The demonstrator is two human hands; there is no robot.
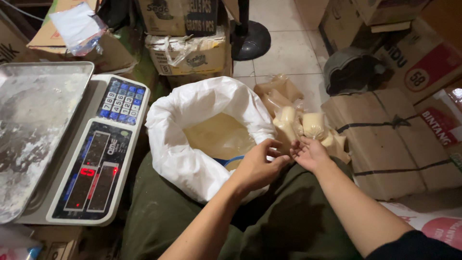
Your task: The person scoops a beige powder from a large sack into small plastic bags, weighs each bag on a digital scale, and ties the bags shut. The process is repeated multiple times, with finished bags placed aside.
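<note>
We're holding both hands together over our lap: left hand point(257, 166) w/ grip pinching sth too small to tell, right hand point(310, 154) w/ grip half-curled, touching the small filled bags point(308, 127) just ahead. White sack point(192, 125) is sitting left of both, scale point(96, 163) farther left.

This looked like a shop's back storeroom: stacked brown cardboard cartons point(185, 36) crowded behind a grey digital weighing scale with a floury steel pan point(91, 159).
</note>
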